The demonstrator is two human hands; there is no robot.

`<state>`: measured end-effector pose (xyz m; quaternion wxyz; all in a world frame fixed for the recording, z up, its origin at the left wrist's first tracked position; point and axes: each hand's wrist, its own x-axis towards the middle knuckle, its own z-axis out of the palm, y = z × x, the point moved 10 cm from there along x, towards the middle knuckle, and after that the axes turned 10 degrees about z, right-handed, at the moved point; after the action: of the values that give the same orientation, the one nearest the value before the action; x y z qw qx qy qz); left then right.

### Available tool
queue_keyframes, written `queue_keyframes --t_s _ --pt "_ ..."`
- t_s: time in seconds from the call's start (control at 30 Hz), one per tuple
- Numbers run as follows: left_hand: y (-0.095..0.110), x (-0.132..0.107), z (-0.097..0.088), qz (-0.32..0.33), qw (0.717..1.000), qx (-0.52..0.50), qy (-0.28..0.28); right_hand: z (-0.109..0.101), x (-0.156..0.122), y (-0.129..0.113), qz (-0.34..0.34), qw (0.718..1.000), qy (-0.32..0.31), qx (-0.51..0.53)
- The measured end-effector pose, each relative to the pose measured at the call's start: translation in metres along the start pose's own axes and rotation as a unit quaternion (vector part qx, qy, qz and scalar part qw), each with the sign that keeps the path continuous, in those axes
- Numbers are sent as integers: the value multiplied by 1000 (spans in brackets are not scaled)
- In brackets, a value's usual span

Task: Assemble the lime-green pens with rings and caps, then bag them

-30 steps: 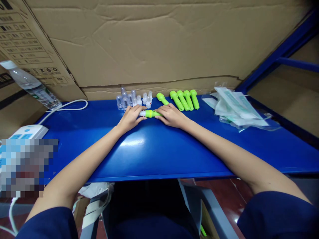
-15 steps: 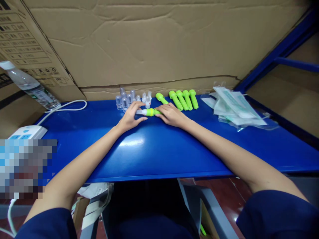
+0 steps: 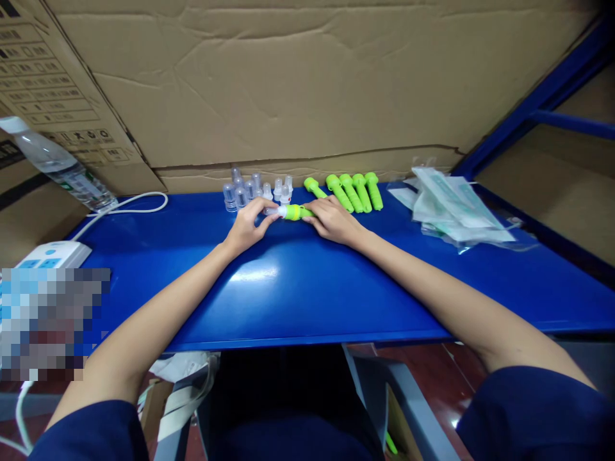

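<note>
Both hands meet at the far middle of the blue table. My left hand pinches the clear cap end of a green pen-like piece lying across between the hands. My right hand grips that piece's green body from the right. Just behind my left hand stands a cluster of several clear caps. Behind my right hand several more green pieces lie side by side.
A pile of clear sealed pouches lies at the right. A water bottle leans at the far left above a white power strip with a white cable. Cardboard boxes wall off the back.
The green piece and both hands have shifted slightly away from me toward the caps. My left fingers now pinch the clear cap at its tip.
</note>
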<state>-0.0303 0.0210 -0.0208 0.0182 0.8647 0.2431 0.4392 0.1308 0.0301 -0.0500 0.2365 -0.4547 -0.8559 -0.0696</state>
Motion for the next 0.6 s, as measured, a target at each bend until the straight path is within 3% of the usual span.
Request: queue_keyframes --t_s 0.27,0.6 --pt "-6 -3 -1 -23 999 29 -11 -6 -3 -2 -11 1000 24 3" --pt "-5 -5 -7 -32 999 0 27 -14 -6 -10 -35 998 57 -12"
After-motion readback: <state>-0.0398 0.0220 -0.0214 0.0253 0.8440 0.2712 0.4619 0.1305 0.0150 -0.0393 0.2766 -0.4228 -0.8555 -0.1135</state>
